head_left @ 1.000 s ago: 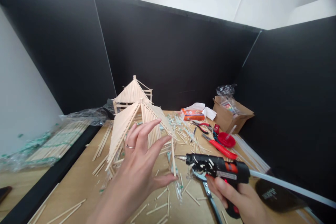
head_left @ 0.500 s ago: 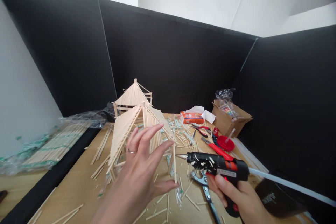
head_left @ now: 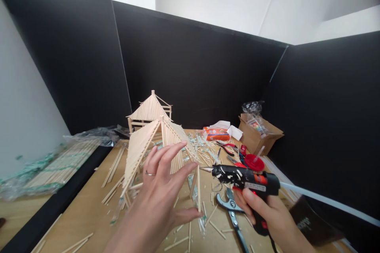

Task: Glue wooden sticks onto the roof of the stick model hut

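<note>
Left hand [head_left: 162,184] pinching stick [head_left: 199,189] by both ends; right hand [head_left: 273,214] gripping glue gun [head_left: 242,177] at stick's three o'clock. Best keeping fingertips [head_left: 193,165] clear of nozzle [head_left: 207,169], dabbing sparingly.

Remotely, I see a black pistol-shaped plastic glue gun [head_left: 237,177], white-flecked, orange-banded, and a pale, peaked, striped wooden-stick roof [head_left: 172,137].

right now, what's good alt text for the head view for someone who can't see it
The left hand holds a wooden stick upright between thumb and finger, while the right hand holds a black glue gun, its nozzle close to the stick's upper end. Beyond, two roofed stick models stand on a wooden table scattered with loose sticks.
</note>
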{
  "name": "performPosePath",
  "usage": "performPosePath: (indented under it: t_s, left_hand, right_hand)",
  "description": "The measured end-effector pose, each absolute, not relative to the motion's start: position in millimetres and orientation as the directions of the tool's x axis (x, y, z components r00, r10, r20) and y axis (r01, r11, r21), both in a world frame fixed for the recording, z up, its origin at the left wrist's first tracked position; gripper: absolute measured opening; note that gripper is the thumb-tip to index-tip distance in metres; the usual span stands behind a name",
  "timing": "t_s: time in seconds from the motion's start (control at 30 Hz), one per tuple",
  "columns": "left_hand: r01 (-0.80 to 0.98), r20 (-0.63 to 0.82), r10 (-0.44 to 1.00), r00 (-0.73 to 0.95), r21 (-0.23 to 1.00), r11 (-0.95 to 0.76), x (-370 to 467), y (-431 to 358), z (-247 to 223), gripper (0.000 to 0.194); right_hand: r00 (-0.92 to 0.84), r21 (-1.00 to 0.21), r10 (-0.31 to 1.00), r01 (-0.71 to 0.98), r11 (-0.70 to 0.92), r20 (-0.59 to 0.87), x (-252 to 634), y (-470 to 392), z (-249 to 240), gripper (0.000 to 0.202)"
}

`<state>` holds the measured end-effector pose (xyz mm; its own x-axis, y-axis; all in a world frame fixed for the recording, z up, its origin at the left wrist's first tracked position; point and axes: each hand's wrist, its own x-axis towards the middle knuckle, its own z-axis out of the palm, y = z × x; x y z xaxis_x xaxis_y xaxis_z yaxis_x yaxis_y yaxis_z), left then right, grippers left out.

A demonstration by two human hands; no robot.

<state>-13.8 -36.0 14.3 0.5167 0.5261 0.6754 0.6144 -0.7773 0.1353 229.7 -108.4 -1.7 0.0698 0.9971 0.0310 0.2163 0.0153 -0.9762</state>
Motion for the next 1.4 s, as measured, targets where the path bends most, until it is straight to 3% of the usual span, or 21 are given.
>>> performPosePath:
  t_s: [0.3, 1.07, 1.17, 1.3, 1.4]
  left_hand:
    - [0.618, 0.669, 0.541, 0.51, 0.152, -0.771, -15.4, -37.8, 13.0, 0.068]
    - [0.641, 0.689, 0.55, 0.473, 0.159, -0.751, -18.0, -33.4, 12.7, 0.07]
    - [0.646, 0.689, 0.538, 0.486, 0.131, -0.752, -20.6, -30.5, 11.0, 0.067]
    - [0.653, 0.722, 0.503, 0.474, 0.095, -0.751, -23.8, -24.9, 10.9, 0.066]
    - [0.663, 0.768, 0.484, 0.419, 0.106, -0.741, -25.2, -22.8, 14.0, 0.061]
  right_hand:
    - [0.056, -0.972, 0.998, 0.233, 0.019, 0.033, 229.6, -110.7, 0.1, 0.051]
    - [0.159, -0.952, 0.975, 0.24, -0.193, -0.158, 231.3, -126.7, -16.5, 0.055]
    - [0.106, -0.951, 0.979, 0.239, -0.197, -0.176, 232.6, -129.3, -17.1, 0.056]
    - [0.033, -0.939, 0.997, 0.335, -0.073, -0.066, 242.0, -125.1, -20.3, 0.058]
    - [0.241, -0.887, 0.969, 0.457, -0.069, 0.049, 260.6, -113.5, -31.7, 0.053]
